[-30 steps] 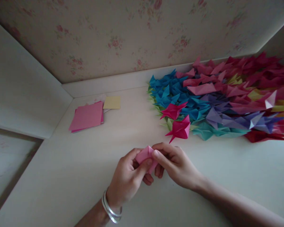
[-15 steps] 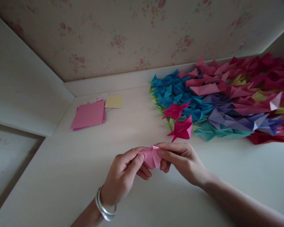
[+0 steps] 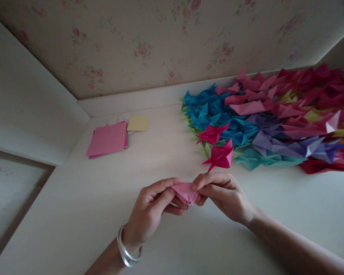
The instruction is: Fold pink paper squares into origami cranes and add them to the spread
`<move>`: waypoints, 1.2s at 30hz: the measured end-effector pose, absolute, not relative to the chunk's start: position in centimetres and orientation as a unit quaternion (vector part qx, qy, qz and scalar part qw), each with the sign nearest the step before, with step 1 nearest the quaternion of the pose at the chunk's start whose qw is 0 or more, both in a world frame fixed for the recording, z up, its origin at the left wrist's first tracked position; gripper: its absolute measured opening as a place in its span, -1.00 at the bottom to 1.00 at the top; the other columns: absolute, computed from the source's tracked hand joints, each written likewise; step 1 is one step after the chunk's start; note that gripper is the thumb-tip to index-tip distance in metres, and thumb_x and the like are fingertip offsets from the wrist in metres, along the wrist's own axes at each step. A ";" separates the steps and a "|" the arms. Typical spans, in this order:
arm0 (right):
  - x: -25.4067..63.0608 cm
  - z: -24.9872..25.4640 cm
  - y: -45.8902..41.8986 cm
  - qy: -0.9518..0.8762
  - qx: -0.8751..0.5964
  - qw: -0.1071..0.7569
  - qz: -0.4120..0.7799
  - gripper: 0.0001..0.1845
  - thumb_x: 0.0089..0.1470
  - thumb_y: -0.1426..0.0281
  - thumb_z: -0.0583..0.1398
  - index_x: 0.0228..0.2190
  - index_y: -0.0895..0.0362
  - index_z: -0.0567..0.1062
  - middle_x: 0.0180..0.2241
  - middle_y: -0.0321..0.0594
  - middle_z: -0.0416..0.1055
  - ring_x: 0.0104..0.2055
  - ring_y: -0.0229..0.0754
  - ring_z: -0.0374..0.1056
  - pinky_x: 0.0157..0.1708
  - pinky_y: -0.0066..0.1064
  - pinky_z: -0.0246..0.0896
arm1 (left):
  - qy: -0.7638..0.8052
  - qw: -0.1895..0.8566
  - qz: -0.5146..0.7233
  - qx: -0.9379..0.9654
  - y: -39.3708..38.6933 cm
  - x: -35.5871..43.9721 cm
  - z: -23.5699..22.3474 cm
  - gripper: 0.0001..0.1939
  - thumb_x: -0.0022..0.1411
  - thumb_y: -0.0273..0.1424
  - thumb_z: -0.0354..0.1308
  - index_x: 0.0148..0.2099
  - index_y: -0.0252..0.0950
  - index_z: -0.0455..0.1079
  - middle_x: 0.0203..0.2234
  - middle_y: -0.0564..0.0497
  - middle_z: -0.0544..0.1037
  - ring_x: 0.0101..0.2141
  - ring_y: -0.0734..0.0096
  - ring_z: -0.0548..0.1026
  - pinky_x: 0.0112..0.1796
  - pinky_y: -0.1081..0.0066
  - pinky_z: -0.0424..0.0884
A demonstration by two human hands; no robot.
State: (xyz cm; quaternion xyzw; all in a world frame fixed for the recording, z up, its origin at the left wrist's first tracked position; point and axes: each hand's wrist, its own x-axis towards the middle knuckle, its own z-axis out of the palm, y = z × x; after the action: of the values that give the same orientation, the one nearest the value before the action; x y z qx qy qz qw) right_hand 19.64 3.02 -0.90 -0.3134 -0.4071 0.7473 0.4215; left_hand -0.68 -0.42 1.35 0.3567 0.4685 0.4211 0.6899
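Note:
A piece of folded pink origami paper is pinched between both hands above the white tabletop. My left hand, with silver bangles at the wrist, grips its left corner between thumb and fingers. On the other side, my right hand is closed on the right edge, thumb and index finger on the paper. The paper shows a flat top edge and narrows downward to small points. Its back is hidden by the fingers. Just beyond the right hand lies a magenta folded paper crane, with a second magenta crane behind it.
A large heap of paper cranes in blue, pink, purple, teal and yellow fills the right back of the table. Pink square sheets are stacked at the left, beside a yellow square sheet. A flowered wall stands behind.
The pink paper has been turned or folded, so its upright centre flaps no longer show and a flat top edge faces me. The right fingers have shifted their grip on it.

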 end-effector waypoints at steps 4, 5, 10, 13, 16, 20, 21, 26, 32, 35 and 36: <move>20.1 -0.1 3.1 -0.543 -0.308 0.434 0.649 -0.85 0.14 0.38 0.26 -0.39 0.14 0.66 -0.45 -0.17 0.56 -0.47 -0.20 0.51 -0.46 -0.42 0.47 | 0.411 0.755 0.393 0.327 -0.2 -1.2 1.7 -0.64 0.31 -0.28 0.18 0.12 -0.22 0.45 -0.37 -0.04 0.69 -0.38 0.34 0.67 -0.39 0.50 0.58; 20.2 0.1 3.1 -0.585 -0.300 0.435 0.615 -0.82 0.18 0.40 0.22 -0.37 0.14 0.65 -0.43 -0.15 0.56 -0.46 -0.20 0.51 -0.45 -0.41 0.45 | 0.407 0.758 0.389 0.331 -0.1 -1.3 1.8 -0.61 0.31 -0.25 0.18 0.14 -0.22 0.43 -0.37 -0.05 0.69 -0.39 0.33 0.67 -0.40 0.48 0.58; 20.2 0.4 3.4 -0.708 -0.279 0.413 0.501 -0.76 0.24 0.50 0.13 -0.31 0.12 0.61 -0.37 -0.12 0.56 -0.35 -0.17 0.50 -0.38 -0.39 0.40 | 0.500 0.681 0.356 0.400 0.3 -1.2 2.1 -0.68 0.34 -0.19 0.15 -0.04 -0.31 0.52 -0.44 -0.03 0.67 -0.39 0.40 0.65 -0.38 0.56 0.56; 19.9 0.1 3.3 -0.727 -0.291 0.401 0.475 -0.77 0.22 0.54 0.12 -0.30 0.14 0.59 -0.33 -0.11 0.56 -0.33 -0.17 0.50 -0.37 -0.40 0.39 | 0.515 0.646 0.343 0.446 0.4 -1.0 2.1 -0.70 0.36 -0.21 0.12 -0.13 -0.33 0.53 -0.37 -0.05 0.66 -0.32 0.38 0.65 -0.29 0.53 0.58; 19.7 -0.1 3.1 -0.699 -0.352 0.393 0.482 -0.73 0.22 0.55 0.11 -0.10 0.13 0.52 -0.31 -0.14 0.57 -0.36 -0.21 0.50 -0.42 -0.46 0.39 | 0.531 0.574 0.353 0.514 0.2 -0.9 2.0 -0.73 0.37 -0.24 0.10 -0.12 -0.30 0.53 -0.34 -0.03 0.66 -0.32 0.37 0.65 -0.26 0.48 0.60; 19.5 0.1 3.2 -0.711 -0.380 0.393 0.443 -0.71 0.18 0.56 0.13 -0.11 0.13 0.55 -0.32 -0.17 0.59 -0.43 -0.26 0.48 -0.45 -0.51 0.39 | 0.550 0.493 0.358 0.571 -0.1 -0.9 1.9 -0.76 0.37 -0.28 0.11 -0.11 -0.28 0.54 -0.33 -0.02 0.67 -0.34 0.37 0.65 -0.27 0.49 0.60; 19.5 0.2 3.2 -0.722 -0.376 0.396 0.424 -0.73 0.17 0.57 0.14 -0.17 0.14 0.58 -0.33 -0.17 0.59 -0.43 -0.27 0.48 -0.44 -0.51 0.39 | 0.552 0.491 0.362 0.569 -0.2 -0.9 1.9 -0.77 0.36 -0.28 0.12 -0.09 -0.28 0.53 -0.33 -0.02 0.67 -0.35 0.38 0.65 -0.28 0.49 0.61; 19.6 0.6 3.3 -0.698 -0.400 0.420 0.421 -0.70 0.12 0.58 0.15 -0.18 0.16 0.62 -0.43 -0.20 0.60 -0.48 -0.28 0.47 -0.50 -0.54 0.36 | 0.554 0.488 0.387 0.553 -0.2 -1.0 1.6 -0.64 0.32 -0.30 0.18 0.14 -0.22 0.39 -0.33 0.03 0.68 -0.38 0.40 0.65 -0.31 0.48 0.61; 19.8 0.5 3.5 -0.622 -0.386 0.386 0.561 -0.81 0.16 0.43 0.22 -0.26 0.17 0.66 -0.51 -0.22 0.56 -0.49 -0.28 0.45 -0.49 -0.54 0.35 | 0.527 0.502 0.418 0.544 -0.1 -1.3 1.6 -0.82 0.28 -0.31 0.23 -0.12 -0.23 0.59 -0.33 0.02 0.68 -0.45 0.45 0.64 -0.39 0.55 0.59; 19.8 0.2 3.7 -0.530 -0.381 0.359 0.667 -0.79 0.18 0.32 0.25 -0.34 0.18 0.66 -0.52 -0.23 0.54 -0.51 -0.32 0.42 -0.49 -0.57 0.34 | 0.500 0.568 0.426 0.496 0.0 -1.4 1.9 -0.79 0.33 -0.30 0.18 -0.06 -0.21 0.58 -0.39 0.03 0.68 -0.45 0.46 0.63 -0.41 0.56 0.59; 19.8 0.1 3.8 -0.505 -0.376 0.356 0.691 -0.78 0.17 0.31 0.27 -0.38 0.19 0.66 -0.53 -0.23 0.54 -0.51 -0.33 0.41 -0.49 -0.57 0.34 | 0.496 0.588 0.420 0.482 0.1 -1.5 2.0 -0.78 0.34 -0.31 0.16 -0.05 -0.21 0.57 -0.40 0.03 0.68 -0.44 0.46 0.64 -0.40 0.57 0.59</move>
State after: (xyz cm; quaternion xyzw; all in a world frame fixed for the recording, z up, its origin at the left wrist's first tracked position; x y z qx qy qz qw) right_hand 19.82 3.79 0.07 -0.3763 -0.5046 0.6907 0.3559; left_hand -1.47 0.05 2.04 0.4820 0.4961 0.4199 0.5876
